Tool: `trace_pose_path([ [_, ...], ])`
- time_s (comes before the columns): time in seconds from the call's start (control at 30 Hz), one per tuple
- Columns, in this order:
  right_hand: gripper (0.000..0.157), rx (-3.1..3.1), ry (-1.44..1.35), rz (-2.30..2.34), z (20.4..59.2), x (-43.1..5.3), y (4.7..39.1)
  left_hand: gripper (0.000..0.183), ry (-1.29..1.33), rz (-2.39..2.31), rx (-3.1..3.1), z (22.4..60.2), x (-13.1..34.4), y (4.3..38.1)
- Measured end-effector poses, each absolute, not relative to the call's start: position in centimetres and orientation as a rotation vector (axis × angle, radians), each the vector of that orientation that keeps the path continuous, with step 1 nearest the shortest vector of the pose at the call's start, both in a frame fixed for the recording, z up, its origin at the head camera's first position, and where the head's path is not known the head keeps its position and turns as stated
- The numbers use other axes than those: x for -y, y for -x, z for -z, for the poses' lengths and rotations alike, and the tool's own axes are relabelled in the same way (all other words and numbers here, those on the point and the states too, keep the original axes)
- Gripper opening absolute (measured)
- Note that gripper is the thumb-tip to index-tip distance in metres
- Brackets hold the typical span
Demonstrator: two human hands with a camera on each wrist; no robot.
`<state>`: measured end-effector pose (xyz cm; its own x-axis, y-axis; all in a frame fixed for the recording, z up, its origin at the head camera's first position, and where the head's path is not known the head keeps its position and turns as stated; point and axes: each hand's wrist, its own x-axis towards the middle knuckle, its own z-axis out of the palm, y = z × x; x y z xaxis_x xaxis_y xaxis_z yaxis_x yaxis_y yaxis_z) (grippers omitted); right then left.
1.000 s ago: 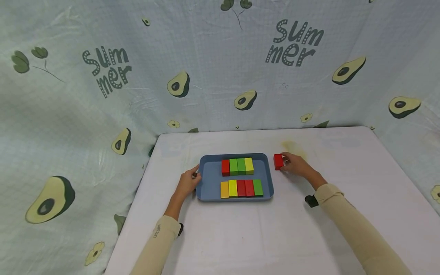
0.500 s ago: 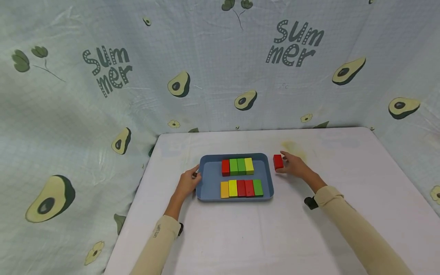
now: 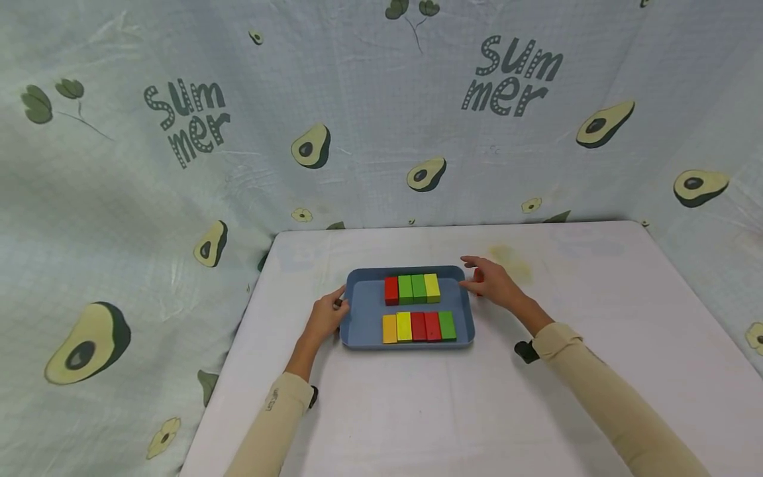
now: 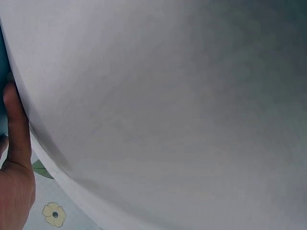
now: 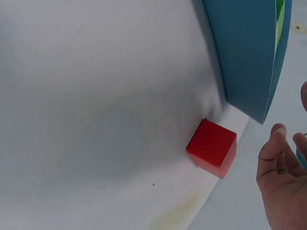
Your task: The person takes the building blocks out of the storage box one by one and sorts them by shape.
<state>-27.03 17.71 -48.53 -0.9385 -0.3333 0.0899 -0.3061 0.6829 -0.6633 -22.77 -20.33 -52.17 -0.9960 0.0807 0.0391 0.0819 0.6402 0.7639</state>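
Note:
A blue-grey tray (image 3: 363,324) holds two rows of red, green, yellow and orange blocks. My left hand (image 3: 324,319) grips the tray's left edge; in the left wrist view a straight finger (image 4: 18,127) of it lies against the tray's side. My right hand (image 3: 493,283) is over the tray's right rim with thumb and fingers spread, nothing between them. A red block (image 5: 211,146) stands on the table just right of the tray, apart from the hand in the right wrist view and mostly hidden behind it in the head view.
The white table (image 3: 405,411) carries a yellowish stain (image 3: 511,262) near the far right of the tray. Behind it hangs a pale cloth (image 3: 369,99) printed with avocados and lettering.
My right hand has let go of the red block and moved left to the tray's right rim. The block stays on the table. My left hand and the tray have not moved.

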Motion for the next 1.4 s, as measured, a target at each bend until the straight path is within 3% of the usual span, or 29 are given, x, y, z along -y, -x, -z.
trace_pose_path([
  [0.37, 0.060, -2.728, 0.625, 1.060, 48.8, -15.6, 26.8, 0.048, 0.154, 1.326, 2.836, 52.1, 20.4, 22.8],
  [1.4, 0.075, -2.880, 0.608, 0.513, 49.8, -12.3, 27.8, 0.047, 0.144, 1.253, 2.834, 51.8, 20.1, 22.5],
])
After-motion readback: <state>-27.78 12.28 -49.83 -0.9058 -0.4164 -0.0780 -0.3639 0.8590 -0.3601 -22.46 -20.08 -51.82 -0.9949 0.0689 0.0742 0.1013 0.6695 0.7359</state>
